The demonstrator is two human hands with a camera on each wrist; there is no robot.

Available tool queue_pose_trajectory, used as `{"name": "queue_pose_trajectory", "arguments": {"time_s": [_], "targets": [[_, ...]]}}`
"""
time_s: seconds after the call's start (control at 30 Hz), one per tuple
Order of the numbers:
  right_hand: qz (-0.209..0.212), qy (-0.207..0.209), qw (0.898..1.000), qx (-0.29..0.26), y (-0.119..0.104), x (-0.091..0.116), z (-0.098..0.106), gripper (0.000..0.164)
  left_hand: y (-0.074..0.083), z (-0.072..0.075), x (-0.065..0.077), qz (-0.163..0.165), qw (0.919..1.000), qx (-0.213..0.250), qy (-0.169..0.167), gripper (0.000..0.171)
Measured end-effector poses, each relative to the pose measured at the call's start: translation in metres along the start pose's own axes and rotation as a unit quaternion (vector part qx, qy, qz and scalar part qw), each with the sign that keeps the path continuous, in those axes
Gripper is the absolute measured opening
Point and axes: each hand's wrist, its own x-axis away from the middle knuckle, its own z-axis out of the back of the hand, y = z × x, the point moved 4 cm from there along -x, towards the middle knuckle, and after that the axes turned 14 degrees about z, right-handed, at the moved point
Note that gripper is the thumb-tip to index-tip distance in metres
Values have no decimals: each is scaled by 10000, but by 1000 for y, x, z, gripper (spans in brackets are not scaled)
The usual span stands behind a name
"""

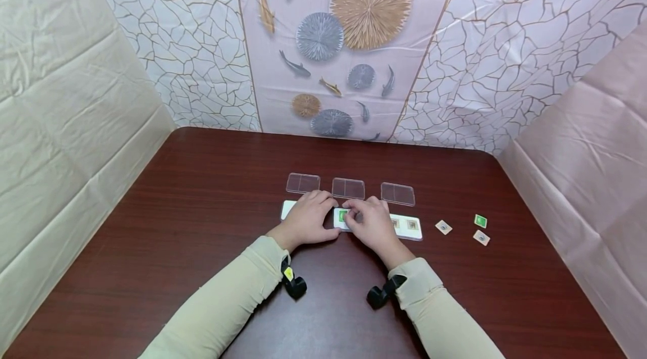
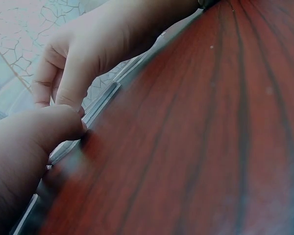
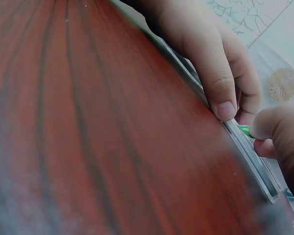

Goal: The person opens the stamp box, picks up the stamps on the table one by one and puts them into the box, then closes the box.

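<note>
Three shallow white cases lie in a row on the table: a left case partly under my left hand, a middle case between both hands, and a right case partly behind my right hand. My left hand grips the middle case, thumb at its near edge and fingers towards its far side. My right hand pinches a small green square tile over that case. Small picture tiles show in the right case. The hands hide much of the middle case.
Three clear plastic lids lie in a row behind the cases. To the right are two loose beige tiles and a green tile. The brown wooden table meets cloth-covered walls at its back and sides.
</note>
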Motion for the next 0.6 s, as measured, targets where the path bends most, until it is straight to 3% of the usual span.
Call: {"name": "queue_pose_trajectory", "arguments": {"time_s": [0.6], "targets": [[659, -187, 9951, 715, -12, -2, -1, 11, 1, 1, 1, 29, 10000, -77, -40, 53]]}}
